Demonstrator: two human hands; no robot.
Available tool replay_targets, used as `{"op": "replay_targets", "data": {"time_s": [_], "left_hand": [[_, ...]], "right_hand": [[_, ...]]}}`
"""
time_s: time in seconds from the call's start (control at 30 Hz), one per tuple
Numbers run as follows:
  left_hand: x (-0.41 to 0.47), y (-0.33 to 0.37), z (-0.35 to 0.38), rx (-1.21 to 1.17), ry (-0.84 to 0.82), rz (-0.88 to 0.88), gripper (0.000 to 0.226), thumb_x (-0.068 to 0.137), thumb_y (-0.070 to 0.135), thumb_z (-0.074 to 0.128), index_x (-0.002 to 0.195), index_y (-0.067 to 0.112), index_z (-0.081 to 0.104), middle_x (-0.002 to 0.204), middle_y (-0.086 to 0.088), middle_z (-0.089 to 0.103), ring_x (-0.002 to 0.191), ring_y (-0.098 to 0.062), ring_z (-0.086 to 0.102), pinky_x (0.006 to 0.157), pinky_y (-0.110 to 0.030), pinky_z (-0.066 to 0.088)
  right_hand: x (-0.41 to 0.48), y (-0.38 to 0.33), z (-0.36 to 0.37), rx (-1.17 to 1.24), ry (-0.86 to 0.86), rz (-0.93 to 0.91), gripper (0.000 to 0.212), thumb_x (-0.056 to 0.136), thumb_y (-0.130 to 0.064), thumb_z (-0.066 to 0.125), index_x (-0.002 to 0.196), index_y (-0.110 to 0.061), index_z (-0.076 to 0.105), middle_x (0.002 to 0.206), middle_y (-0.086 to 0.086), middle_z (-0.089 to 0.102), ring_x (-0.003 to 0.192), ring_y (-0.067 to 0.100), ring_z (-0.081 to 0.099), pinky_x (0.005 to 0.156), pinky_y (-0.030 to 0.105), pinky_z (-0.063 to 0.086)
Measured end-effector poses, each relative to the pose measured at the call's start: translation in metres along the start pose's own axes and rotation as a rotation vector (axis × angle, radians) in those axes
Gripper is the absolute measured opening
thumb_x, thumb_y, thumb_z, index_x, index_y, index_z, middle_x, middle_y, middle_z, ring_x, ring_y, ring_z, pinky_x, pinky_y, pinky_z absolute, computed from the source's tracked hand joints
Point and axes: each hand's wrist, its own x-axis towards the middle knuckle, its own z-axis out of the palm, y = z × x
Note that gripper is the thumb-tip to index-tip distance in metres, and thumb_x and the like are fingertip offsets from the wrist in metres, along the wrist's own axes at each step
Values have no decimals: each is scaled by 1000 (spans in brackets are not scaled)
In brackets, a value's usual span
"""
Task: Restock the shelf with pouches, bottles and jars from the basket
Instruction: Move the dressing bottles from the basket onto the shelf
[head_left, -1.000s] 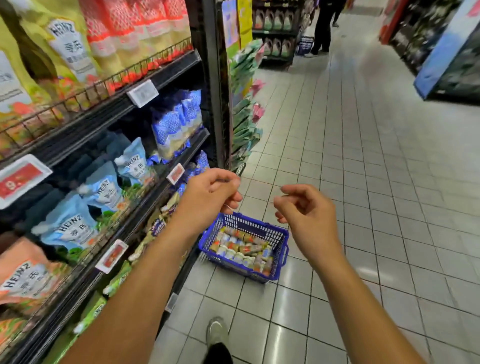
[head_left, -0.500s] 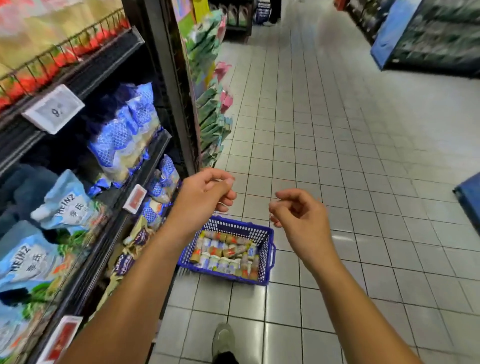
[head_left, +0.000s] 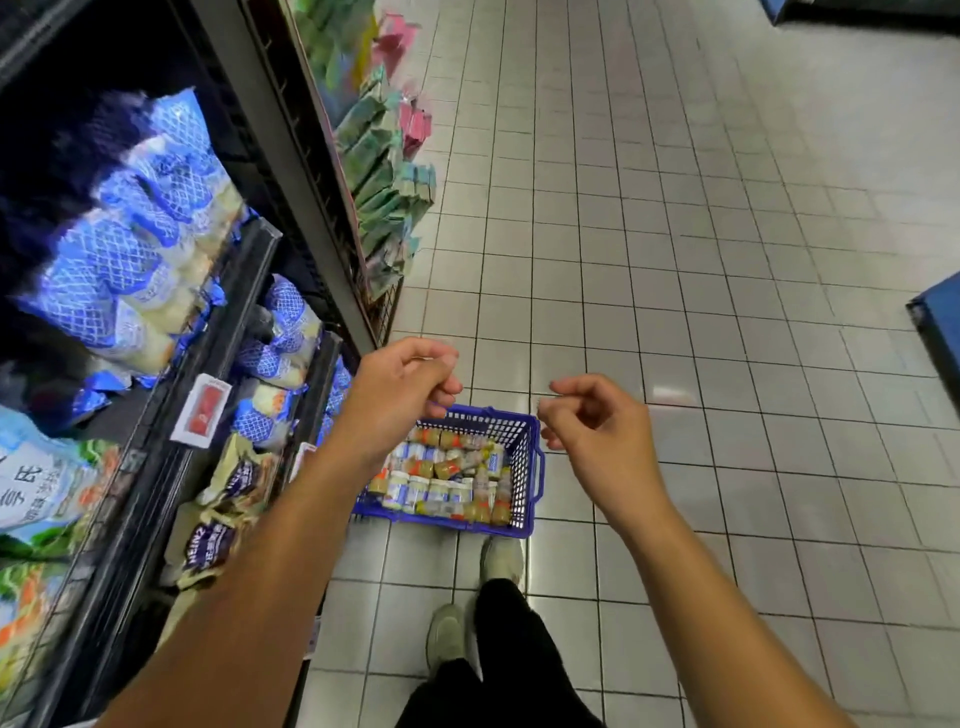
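1. Hovering above the basket, the left hand (head_left: 402, 387) has its fingers loosely curled and nothing in them.
2. Right hand (head_left: 592, 426), same deal: loose curl, empty, near the left but not touching.
3. The blue plastic basket (head_left: 529, 470) sits on the tiled floor (head_left: 675, 260) below both hands, packed with small jars (head_left: 441, 486).
4. The shelf (head_left: 244, 291) runs along the left, with blue-and-white pouches (head_left: 156, 208) on it and a red price tag (head_left: 205, 410) on its edge.

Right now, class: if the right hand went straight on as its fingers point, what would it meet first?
Probably the left hand: the right hand points its fingers across at it, only air between. The basket lies lower, though depth is unclear.
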Motion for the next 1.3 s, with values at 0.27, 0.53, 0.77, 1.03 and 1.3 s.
{"op": "replay_targets", "data": {"time_s": [0.27,0.53,0.77,1.03,1.3], "left_hand": [[68,-38,20,39,43,-153,9,98,15,59,96,16,67,68,2,71,62,-9,64,55,-20,55],[142,-98,52,77,72,-357,10,97,22,61,97,17,69,69,4,73,65,-8,69,57,-21,54],[205,-192,53,143,47,-513,14,97,19,58,90,15,69,64,6,69,57,-6,63,57,-22,55],[268,-366,52,280,9,-700,12,100,19,55,90,20,63,74,0,69,67,-12,64,62,-27,55],[319,-535,41,562,-38,-701,6,97,24,61,101,20,63,101,-3,70,84,-17,69,69,-36,57]], "right_hand": [[72,43,-5,-19,-57,156,11,94,-10,62,95,-21,63,87,10,73,75,6,71,60,21,56],[143,117,-7,-69,-75,320,11,92,-6,64,91,-17,63,91,20,71,69,9,68,60,25,57],[186,214,18,-90,-95,506,11,91,-8,67,89,-18,63,91,7,71,77,18,69,61,25,57],[223,380,68,-163,-117,701,7,88,-13,64,94,-11,66,98,12,72,95,33,69,87,53,57],[246,551,133,-310,-231,842,9,87,-15,69,91,-8,65,91,14,71,84,32,68,79,42,58]]}}
